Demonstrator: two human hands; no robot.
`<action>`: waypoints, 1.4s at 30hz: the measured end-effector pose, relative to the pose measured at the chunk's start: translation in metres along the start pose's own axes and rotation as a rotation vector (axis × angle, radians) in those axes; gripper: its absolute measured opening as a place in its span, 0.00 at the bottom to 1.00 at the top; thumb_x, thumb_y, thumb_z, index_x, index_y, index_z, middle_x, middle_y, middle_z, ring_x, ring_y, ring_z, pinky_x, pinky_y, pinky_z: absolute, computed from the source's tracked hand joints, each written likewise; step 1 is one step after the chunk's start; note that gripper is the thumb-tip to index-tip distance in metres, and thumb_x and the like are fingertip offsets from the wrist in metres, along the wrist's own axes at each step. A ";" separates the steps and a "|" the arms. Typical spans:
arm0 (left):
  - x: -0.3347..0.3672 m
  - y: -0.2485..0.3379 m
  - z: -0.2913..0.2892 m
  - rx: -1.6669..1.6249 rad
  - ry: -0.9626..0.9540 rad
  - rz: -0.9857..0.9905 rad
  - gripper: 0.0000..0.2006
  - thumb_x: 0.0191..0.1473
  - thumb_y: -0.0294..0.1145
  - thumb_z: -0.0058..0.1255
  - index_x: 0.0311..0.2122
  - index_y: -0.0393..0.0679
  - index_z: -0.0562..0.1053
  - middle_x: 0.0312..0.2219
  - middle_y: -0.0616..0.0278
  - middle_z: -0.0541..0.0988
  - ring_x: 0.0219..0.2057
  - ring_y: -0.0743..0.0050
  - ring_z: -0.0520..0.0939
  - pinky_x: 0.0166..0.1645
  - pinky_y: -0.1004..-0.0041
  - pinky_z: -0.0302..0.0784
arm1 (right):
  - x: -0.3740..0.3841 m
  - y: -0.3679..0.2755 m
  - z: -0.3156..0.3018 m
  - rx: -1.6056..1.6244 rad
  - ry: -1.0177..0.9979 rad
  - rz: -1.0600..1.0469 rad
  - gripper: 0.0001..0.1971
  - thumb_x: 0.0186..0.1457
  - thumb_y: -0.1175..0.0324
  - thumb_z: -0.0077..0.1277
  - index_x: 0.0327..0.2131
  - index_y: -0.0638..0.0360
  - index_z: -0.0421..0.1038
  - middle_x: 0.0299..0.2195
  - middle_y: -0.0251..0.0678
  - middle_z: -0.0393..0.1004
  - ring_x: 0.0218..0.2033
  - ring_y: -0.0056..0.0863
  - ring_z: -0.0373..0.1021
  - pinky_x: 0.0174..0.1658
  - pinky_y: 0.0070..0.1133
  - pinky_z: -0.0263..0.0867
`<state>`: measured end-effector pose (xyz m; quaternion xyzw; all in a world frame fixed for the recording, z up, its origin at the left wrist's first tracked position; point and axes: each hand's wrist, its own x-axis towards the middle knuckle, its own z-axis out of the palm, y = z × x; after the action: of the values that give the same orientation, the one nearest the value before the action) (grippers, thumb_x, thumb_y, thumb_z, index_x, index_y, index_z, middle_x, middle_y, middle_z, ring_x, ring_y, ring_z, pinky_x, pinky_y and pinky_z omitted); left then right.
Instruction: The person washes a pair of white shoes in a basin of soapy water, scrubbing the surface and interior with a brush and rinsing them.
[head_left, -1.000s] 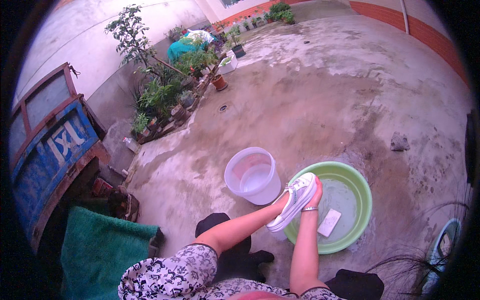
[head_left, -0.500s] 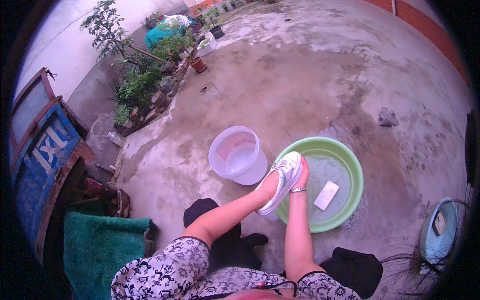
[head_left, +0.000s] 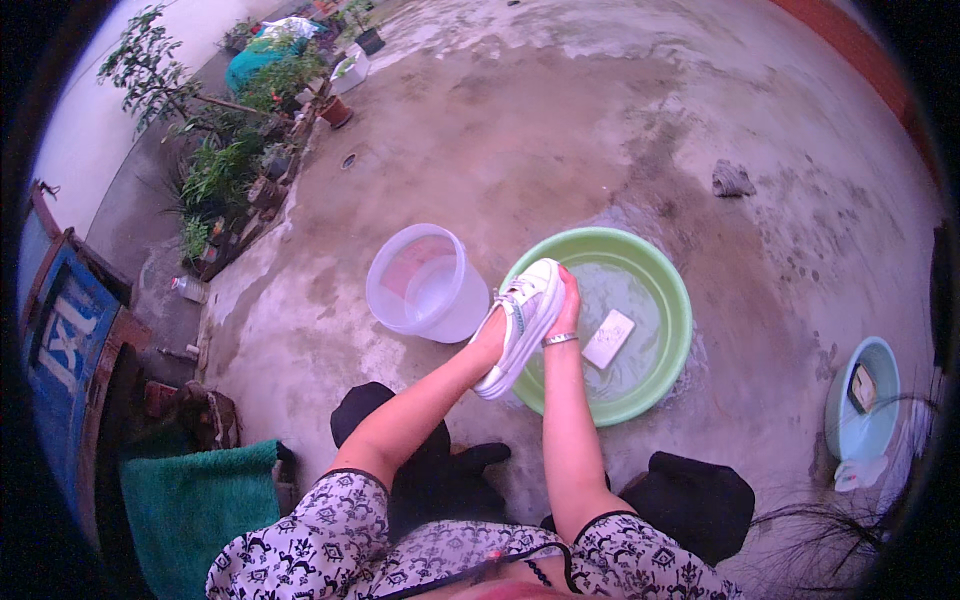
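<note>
White shoe (head_left: 524, 330) over the nine o'clock rim of a green basin (head_left: 682, 322), left hand (head_left: 487, 340) in its opening, that grip impossible to tell, right hand (head_left: 568, 303) grasping the toe end, translucent bucket (head_left: 460, 308) at the shoe's ten o'clock.

Free concrete (head_left: 765, 290) right of the green basin (head_left: 683, 325), 1 translucent bucket (head_left: 455, 312) in the way at its left.

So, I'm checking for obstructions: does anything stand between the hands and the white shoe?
Nothing visible does: the left hand appears inside the shoe, and the right hand touches its sole near the toe.
</note>
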<state>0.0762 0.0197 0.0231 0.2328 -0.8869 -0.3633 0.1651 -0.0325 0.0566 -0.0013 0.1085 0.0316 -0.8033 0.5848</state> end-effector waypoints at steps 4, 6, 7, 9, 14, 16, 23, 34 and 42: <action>0.000 0.015 -0.004 -0.025 0.008 -0.112 0.22 0.47 0.33 0.40 0.47 0.35 0.58 0.46 0.50 0.62 0.49 0.63 0.62 0.52 0.72 0.54 | -0.001 0.000 0.005 -0.016 0.038 -0.006 0.16 0.44 0.60 0.43 0.35 0.61 0.65 0.31 0.39 0.69 0.32 0.34 0.67 0.39 0.27 0.63; 0.000 0.017 -0.003 -0.122 0.031 -0.187 0.22 0.48 0.33 0.40 0.48 0.35 0.58 0.46 0.51 0.61 0.49 0.64 0.62 0.52 0.72 0.53 | -0.002 -0.001 0.010 -0.030 0.037 0.004 0.16 0.44 0.60 0.43 0.35 0.60 0.65 0.31 0.39 0.69 0.32 0.34 0.67 0.39 0.28 0.63; -0.001 0.019 -0.002 -0.113 0.051 -0.200 0.22 0.48 0.33 0.40 0.48 0.35 0.57 0.46 0.51 0.61 0.49 0.65 0.62 0.52 0.72 0.53 | -0.002 -0.002 0.011 -0.029 0.022 0.010 0.17 0.44 0.60 0.43 0.35 0.60 0.65 0.31 0.39 0.69 0.32 0.34 0.66 0.39 0.28 0.63; -0.005 0.022 0.001 -0.098 0.090 -0.225 0.23 0.48 0.34 0.40 0.49 0.36 0.57 0.47 0.52 0.61 0.49 0.65 0.61 0.52 0.72 0.53 | -0.002 -0.004 0.013 -0.031 -0.008 0.021 0.17 0.43 0.59 0.43 0.35 0.60 0.65 0.31 0.39 0.69 0.33 0.34 0.66 0.39 0.28 0.63; 0.005 -0.007 -0.005 -0.572 -0.016 -0.619 0.24 0.49 0.38 0.42 0.50 0.39 0.55 0.45 0.60 0.62 0.45 0.75 0.63 0.47 0.78 0.59 | -0.010 0.013 0.028 -0.022 -0.029 0.033 0.17 0.44 0.58 0.42 0.36 0.59 0.65 0.32 0.38 0.69 0.33 0.33 0.66 0.39 0.26 0.63; 0.008 0.005 -0.008 -0.656 -0.026 -0.596 0.23 0.49 0.37 0.41 0.50 0.38 0.56 0.45 0.60 0.62 0.45 0.75 0.63 0.47 0.78 0.59 | -0.018 0.009 0.036 0.012 -0.074 -0.004 0.18 0.44 0.58 0.41 0.36 0.59 0.65 0.32 0.38 0.69 0.33 0.33 0.66 0.39 0.26 0.63; 0.010 0.067 -0.021 -0.560 0.015 -0.462 0.21 0.50 0.34 0.41 0.49 0.37 0.57 0.43 0.60 0.63 0.43 0.76 0.63 0.45 0.78 0.61 | -0.004 0.004 0.016 0.015 -0.073 -0.137 0.21 0.43 0.57 0.41 0.34 0.66 0.65 0.32 0.44 0.69 0.32 0.34 0.66 0.38 0.26 0.63; 0.005 0.061 -0.028 -0.283 -0.150 -0.337 0.22 0.48 0.34 0.42 0.49 0.37 0.58 0.46 0.56 0.60 0.48 0.70 0.60 0.51 0.77 0.54 | -0.012 0.011 0.018 0.026 -0.013 0.012 0.21 0.42 0.57 0.40 0.35 0.66 0.65 0.31 0.43 0.69 0.32 0.35 0.66 0.39 0.26 0.63; 0.013 0.072 -0.027 -0.377 -0.060 -0.537 0.20 0.48 0.36 0.42 0.46 0.37 0.60 0.43 0.60 0.65 0.43 0.75 0.65 0.46 0.77 0.60 | -0.008 0.005 0.017 -0.039 -0.040 0.011 0.22 0.43 0.56 0.38 0.34 0.67 0.65 0.30 0.43 0.69 0.30 0.34 0.67 0.36 0.26 0.64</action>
<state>0.0572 0.0428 0.0953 0.4128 -0.7156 -0.5582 0.0776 -0.0280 0.0595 0.0174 0.0813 0.0351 -0.8011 0.5919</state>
